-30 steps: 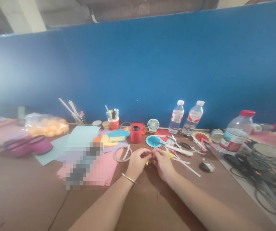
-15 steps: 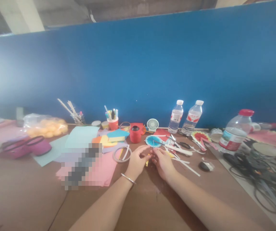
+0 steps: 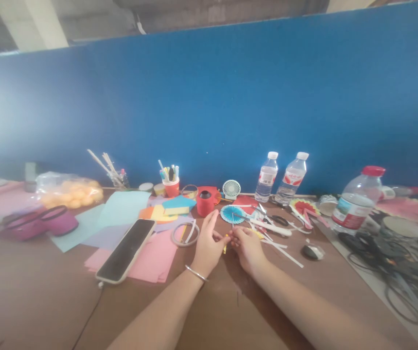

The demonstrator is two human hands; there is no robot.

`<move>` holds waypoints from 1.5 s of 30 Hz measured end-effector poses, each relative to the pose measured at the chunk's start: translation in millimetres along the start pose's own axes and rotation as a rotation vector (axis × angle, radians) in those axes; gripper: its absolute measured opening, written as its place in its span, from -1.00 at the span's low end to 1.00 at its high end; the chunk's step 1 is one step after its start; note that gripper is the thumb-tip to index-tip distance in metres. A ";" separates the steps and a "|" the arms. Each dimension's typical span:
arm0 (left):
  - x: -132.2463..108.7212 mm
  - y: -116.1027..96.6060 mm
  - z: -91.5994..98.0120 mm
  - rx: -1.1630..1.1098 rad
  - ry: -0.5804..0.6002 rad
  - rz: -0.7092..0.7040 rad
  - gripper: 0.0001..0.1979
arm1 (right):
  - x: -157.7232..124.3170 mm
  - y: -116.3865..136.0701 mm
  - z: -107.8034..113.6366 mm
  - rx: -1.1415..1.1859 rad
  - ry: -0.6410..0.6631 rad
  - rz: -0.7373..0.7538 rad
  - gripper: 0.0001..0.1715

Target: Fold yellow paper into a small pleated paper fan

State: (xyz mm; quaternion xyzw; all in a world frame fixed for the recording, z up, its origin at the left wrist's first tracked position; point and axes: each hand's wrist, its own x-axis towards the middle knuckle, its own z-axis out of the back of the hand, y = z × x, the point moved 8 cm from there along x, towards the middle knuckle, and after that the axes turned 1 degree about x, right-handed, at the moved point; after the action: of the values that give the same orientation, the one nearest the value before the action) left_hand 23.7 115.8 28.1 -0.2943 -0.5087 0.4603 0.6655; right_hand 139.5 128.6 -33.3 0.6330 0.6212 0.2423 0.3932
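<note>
Close together over the brown table, my left hand (image 3: 210,244) and my right hand (image 3: 246,247) nearly meet at the fingertips. A small yellow piece, apparently folded paper (image 3: 225,249), pokes out under my left thumb, and that hand grips it with its index finger raised. My right thumb and fingers are pinched together beside it; what they hold is hidden. Just beyond the hands lies a blue pleated paper rosette (image 3: 233,214). White paper strips (image 3: 284,253) and a white-handled tool (image 3: 271,227) lie to the right of my right hand.
A phone (image 3: 126,250) rests on pink paper (image 3: 158,260) at left, near a grey ring (image 3: 185,235). Behind stand a red tape-like roll (image 3: 205,205), a cup of pens (image 3: 171,187) and a small fan (image 3: 231,189). Water bottles (image 3: 266,177) and tangled black cables (image 3: 373,248) occupy the right.
My left fingers have lifted and straightened, pulling back slightly from the rosette. My right fingers have drawn in a little closer. The yellow piece has barely shifted.
</note>
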 end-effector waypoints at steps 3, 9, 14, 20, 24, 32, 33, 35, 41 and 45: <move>-1.0 0.8 1.9 0.016 -0.027 0.004 -0.25 | 0.1 -1.3 1.3 -0.003 -0.018 -0.009 -0.87; -2.8 -5.7 2.8 0.060 -0.026 0.003 -0.23 | 0.4 -3.1 3.4 0.025 -0.047 -0.019 -0.88; -5.0 -13.2 5.8 0.083 -0.063 0.010 -0.17 | -1.6 -4.4 6.9 0.066 -0.104 -0.046 -0.92; -7.2 -7.9 9.1 0.084 -0.120 0.034 -0.10 | -5.9 0.1 6.0 0.076 -0.123 -0.047 -0.90; -7.7 -3.7 8.6 0.069 -0.120 0.044 -0.09 | -4.8 1.8 6.9 0.038 -0.128 -0.018 -0.89; -7.0 -9.6 -3.8 0.103 0.046 0.013 -0.13 | -4.0 12.2 -5.1 -0.255 0.012 0.071 -0.93; -7.2 -10.2 -5.9 0.114 0.072 0.006 -0.14 | -4.1 15.8 -7.6 -0.302 0.041 0.077 -0.94; -7.5 -10.5 -8.9 0.136 0.110 -0.002 -0.13 | -3.9 22.6 -11.8 -0.393 0.095 0.081 -0.95; -7.4 -10.9 -11.6 0.180 0.163 -0.016 -0.12 | -1.0 29.2 -16.6 -0.596 0.190 0.061 -0.92; -7.6 -12.2 -11.8 0.216 0.180 -0.020 -0.14 | -1.4 26.7 -19.0 -0.656 0.228 0.046 -0.90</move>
State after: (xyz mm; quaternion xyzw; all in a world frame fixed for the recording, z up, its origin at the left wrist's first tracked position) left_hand 38.2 104.9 31.9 -0.2559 -0.3974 0.4772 0.7408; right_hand 140.2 133.2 -0.8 0.4556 0.5358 0.5072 0.4981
